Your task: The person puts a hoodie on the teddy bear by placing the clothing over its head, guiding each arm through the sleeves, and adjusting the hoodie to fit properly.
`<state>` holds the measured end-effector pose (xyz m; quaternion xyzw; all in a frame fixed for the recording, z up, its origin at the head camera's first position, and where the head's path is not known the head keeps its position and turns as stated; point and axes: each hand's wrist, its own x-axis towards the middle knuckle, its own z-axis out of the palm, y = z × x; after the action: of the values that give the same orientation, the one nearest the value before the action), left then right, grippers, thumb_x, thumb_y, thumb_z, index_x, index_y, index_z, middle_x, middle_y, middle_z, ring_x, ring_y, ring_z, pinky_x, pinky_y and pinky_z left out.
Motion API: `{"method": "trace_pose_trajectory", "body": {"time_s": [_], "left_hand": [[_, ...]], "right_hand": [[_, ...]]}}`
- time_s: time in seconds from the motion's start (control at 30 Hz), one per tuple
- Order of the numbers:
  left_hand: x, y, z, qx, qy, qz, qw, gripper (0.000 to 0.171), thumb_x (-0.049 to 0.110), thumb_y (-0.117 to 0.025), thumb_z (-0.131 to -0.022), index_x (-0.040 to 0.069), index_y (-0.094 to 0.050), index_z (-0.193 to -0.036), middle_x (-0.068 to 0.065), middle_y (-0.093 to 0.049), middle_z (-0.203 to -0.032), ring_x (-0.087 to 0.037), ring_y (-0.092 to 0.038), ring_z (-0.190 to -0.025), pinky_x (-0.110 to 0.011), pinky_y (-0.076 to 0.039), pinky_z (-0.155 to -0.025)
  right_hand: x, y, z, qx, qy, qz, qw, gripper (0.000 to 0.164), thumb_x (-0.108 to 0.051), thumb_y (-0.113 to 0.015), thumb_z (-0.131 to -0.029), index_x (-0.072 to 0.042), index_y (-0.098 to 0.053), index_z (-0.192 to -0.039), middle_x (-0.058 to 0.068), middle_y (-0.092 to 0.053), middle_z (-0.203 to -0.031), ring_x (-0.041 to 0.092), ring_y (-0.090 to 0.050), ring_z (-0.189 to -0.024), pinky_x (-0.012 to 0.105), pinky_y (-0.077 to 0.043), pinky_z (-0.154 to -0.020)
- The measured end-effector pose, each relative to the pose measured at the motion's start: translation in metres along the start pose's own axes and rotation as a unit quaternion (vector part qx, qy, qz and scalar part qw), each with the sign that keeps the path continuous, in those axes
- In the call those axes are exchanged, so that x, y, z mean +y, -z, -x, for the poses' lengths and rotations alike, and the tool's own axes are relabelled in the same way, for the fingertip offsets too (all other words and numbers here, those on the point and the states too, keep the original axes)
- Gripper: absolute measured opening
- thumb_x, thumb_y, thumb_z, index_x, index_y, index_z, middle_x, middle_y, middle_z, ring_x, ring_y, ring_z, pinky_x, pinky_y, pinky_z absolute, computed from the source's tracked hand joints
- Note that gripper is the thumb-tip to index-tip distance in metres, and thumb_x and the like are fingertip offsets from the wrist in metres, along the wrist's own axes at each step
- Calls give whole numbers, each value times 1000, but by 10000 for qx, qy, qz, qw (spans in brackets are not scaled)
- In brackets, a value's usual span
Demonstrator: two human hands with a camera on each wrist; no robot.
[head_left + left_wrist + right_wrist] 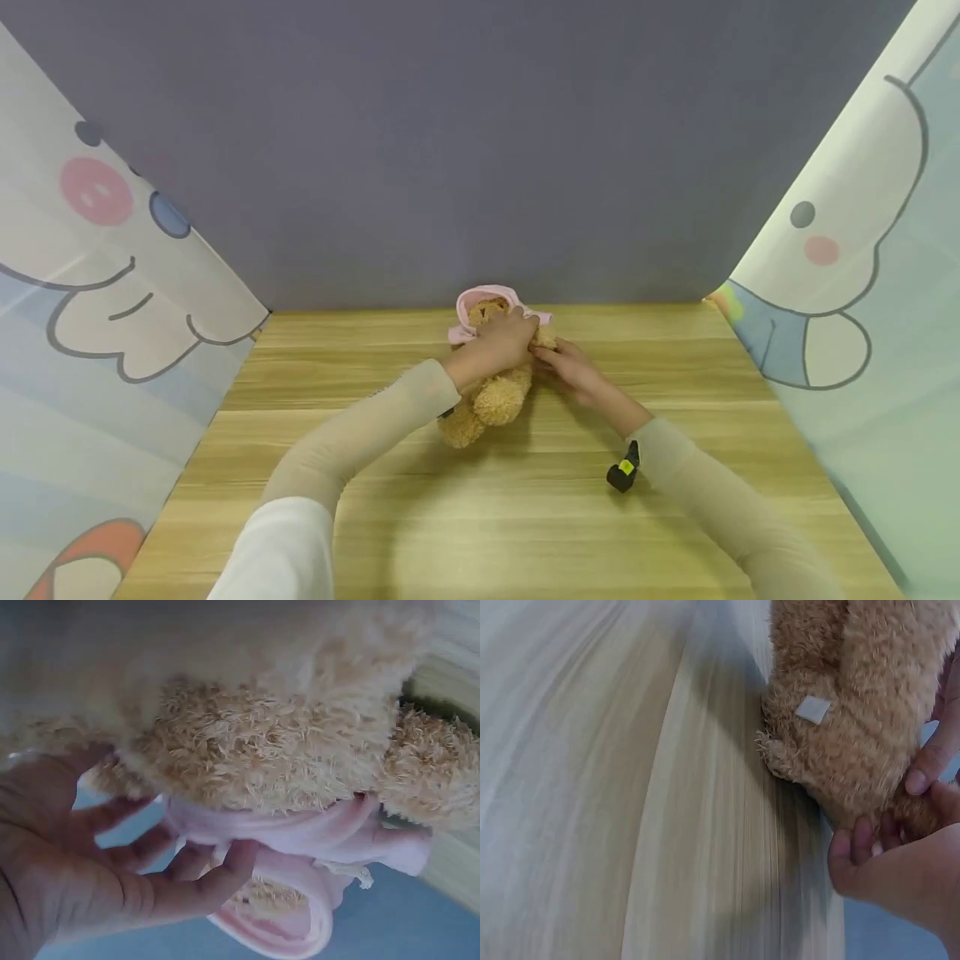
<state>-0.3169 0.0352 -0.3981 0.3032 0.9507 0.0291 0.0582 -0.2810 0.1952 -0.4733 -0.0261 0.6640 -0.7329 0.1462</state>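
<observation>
A light brown teddy bear (501, 402) sits upright on the table, a pink hooded garment (480, 293) about its head and shoulders. Across its front reaches my left hand (504, 340), whose curled fingers grip the garment (292, 832) near the bear's arm on the right side. Lower down, my right hand (573, 371) holds the end of that same arm (544, 337) between curled fingers and thumb. The right wrist view has both hands close together at the bear's paw (916, 814). My left hand covers much of the bear's chest in the head view.
The wood-grain table (480, 533) meets a dark grey panel (480, 150) just behind the bear. Cartoon-printed curtains hang at the left (127, 275) and right (847, 333). A small white tag (813, 709) is on the bear's fur.
</observation>
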Motion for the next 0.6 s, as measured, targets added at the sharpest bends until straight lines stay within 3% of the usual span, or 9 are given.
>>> {"method": "trace_pose_trajectory", "body": {"time_s": [0.13, 0.2, 0.27, 0.3, 0.37, 0.43, 0.5, 0.53, 0.6], "left_hand": [[-24, -1, 3, 563, -487, 324, 9967, 41, 14, -72, -94, 8, -61, -133, -15, -60, -123, -31, -63, -104, -43, -56, -83], [-42, 1, 6, 998, -663, 903, 9887, 38, 9, -73, -92, 6, -63, -129, -15, -63, -118, -28, -62, -105, -41, -53, -87], [-60, 4, 10, 1404, -556, 1895, 9702, 40, 8, -75, -89, 4, -63, -127, -14, -65, -117, -24, -61, -104, -38, -52, -89], [-68, 4, 13, 1556, -470, 2579, 9524, 40, 7, -74, -89, 4, -63, -127, -14, -65, -116, -23, -62, -101, -36, -53, -88], [-83, 1, 18, 1661, -317, 4299, 8869, 36, 2, -71, -89, 3, -62, -124, -13, -63, -113, -20, -63, -89, -33, -54, -79], [-95, -6, 24, 1588, -78, 5852, 7952, 35, -5, -66, -89, 3, -59, -123, -13, -61, -105, -19, -59, -75, -31, -53, -69], [-105, -21, 28, 1333, 198, 6867, 7144, 35, -11, -60, -88, 4, -56, -120, -9, -58, -94, -17, -56, -64, -30, -51, -59], [-109, -29, 30, 1173, 354, 7146, 6887, 37, -13, -58, -87, 5, -54, -120, -7, -58, -91, -16, -56, -64, -30, -50, -59], [-117, -49, 34, 846, 698, 7310, 6735, 38, -14, -57, -88, 7, -52, -119, -5, -57, -81, -15, -54, -64, -30, -49, -61]], "right_hand": [[1, -1, -1, -176, 799, 699, 9942, 46, -7, -47, -107, 12, -36, -148, 26, -54, -135, 36, -54, -124, 61, -36, -112], [1, 1, 0, -217, 1054, 1114, 9879, 47, -4, -46, -106, 14, -33, -148, 33, -47, -142, 44, -50, -129, 60, -41, -109], [-1, 3, 2, -89, 1146, 1488, 9822, 47, -2, -46, -104, 12, -34, -148, 33, -44, -145, 46, -47, -131, 55, -46, -106], [-3, 5, 2, -16, 1211, 1689, 9782, 49, -2, -46, -103, 12, -34, -148, 33, -43, -146, 46, -47, -132, 52, -48, -104], [-11, 8, 3, 172, 1315, 1999, 9708, 50, -4, -47, -104, 10, -33, -150, 32, -43, -146, 46, -48, -130, 50, -50, -101], [-22, 10, 2, 344, 1441, 2191, 9644, 49, -7, -47, -105, 8, -35, -150, 30, -44, -146, 46, -49, -128, 52, -49, -102], [-33, 10, 0, 433, 1567, 2443, 9560, 47, -11, -49, -106, 5, -39, -149, 28, -46, -146, 46, -50, -127, 57, -47, -103], [-38, 9, -1, 409, 1573, 2584, 9523, 47, -12, -51, -106, 5, -41, -149, 28, -46, -146, 46, -51, -127, 59, -46, -103], [-43, 4, -5, 212, 1555, 3003, 9408, 46, -15, -52, -106, 3, -43, -148, 27, -45, -147, 46, -50, -128, 61, -45, -103]]}}
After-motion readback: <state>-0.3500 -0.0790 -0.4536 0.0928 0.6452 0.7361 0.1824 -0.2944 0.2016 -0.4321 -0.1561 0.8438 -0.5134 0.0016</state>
